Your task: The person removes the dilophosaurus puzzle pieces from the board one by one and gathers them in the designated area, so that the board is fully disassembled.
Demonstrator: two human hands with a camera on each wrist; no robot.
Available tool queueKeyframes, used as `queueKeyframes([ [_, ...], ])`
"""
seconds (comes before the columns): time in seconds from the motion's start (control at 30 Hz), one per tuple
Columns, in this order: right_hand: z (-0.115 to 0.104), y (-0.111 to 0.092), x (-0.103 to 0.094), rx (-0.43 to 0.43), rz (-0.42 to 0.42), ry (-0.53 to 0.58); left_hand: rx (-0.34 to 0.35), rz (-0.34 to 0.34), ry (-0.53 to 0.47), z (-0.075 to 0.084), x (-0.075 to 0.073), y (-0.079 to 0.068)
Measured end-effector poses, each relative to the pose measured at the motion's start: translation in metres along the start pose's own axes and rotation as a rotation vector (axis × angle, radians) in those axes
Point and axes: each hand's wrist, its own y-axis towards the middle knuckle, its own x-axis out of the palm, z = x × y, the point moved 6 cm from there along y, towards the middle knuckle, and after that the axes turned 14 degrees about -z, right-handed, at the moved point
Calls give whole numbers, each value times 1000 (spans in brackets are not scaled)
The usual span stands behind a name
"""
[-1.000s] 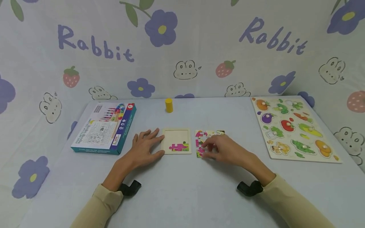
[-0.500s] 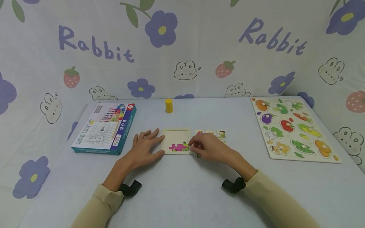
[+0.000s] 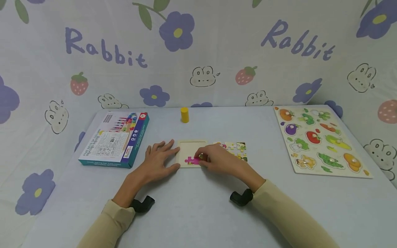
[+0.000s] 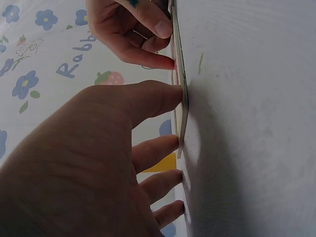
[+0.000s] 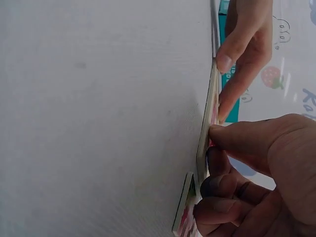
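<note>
A small square wooden puzzle tray lies flat in the head view, with pink jigsaw pieces in its near part. Spread fingers of my left hand rest against the tray's left edge. My right hand is over the tray's near right corner, curled, thumb and forefinger pinching a puzzle piece that is mostly hidden. In the right wrist view a bit of pink shows between those fingertips. More puzzle pieces lie in a block right of the tray, partly covered by my right hand.
A yellow cylinder stands behind the tray. On the left lies a flat teal-edged box. A wooden vegetable peg board is on the right. Patterned cloth hangs behind the table.
My right hand has moved left from the block of pieces to over the tray's near right part. The left hand has stayed at the tray's edge.
</note>
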Motion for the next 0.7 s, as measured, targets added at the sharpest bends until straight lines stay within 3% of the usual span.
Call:
queueKeyframes([
  [0.7, 8, 4, -3, 28, -39, 129, -4, -2, 9, -1, 1, 1],
])
